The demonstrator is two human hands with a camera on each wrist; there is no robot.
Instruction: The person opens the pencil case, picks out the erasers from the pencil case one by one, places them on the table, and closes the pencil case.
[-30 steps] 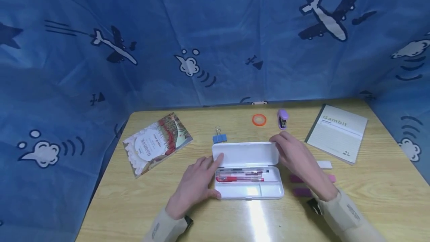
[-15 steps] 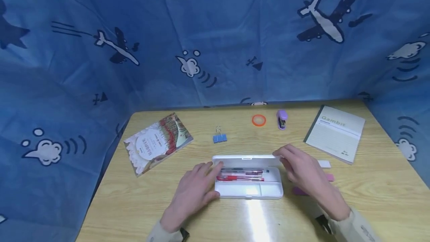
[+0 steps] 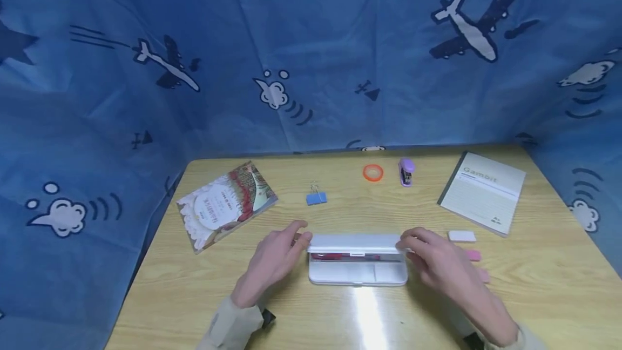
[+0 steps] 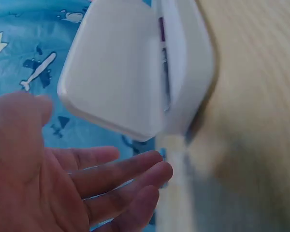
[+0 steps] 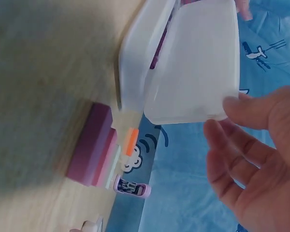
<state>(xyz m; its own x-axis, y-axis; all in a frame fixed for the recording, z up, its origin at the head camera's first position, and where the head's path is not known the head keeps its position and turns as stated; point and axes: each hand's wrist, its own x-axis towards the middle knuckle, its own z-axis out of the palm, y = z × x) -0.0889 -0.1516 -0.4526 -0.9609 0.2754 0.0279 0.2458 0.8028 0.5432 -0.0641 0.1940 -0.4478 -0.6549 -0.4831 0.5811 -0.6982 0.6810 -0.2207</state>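
A white pencil case (image 3: 342,273) lies on the table with its lid (image 3: 355,242) tilted partway down over the tray. Red pens (image 3: 326,256) show through the narrowing gap; the rest of them are covered. My right hand (image 3: 439,259) pinches the lid's right corner between thumb and fingers, as the right wrist view confirms at the lid (image 5: 198,67). At the case's left end is my left hand (image 3: 272,259). In the left wrist view its fingers (image 4: 121,174) extend loosely below the lid and grip nothing.
Beside my right hand lie a white eraser (image 3: 461,236) and pink and purple blocks (image 5: 89,145). Farther back are a blue binder clip (image 3: 316,198), an orange tape roll (image 3: 373,172) and a purple stapler (image 3: 406,172). A book (image 3: 225,204) lies left, a notebook (image 3: 486,190) right.
The lid has swung from upright down toward the tray, covering most of the pens. My right hand came forward and down with it; my left fingers moved off the lid's inner side.
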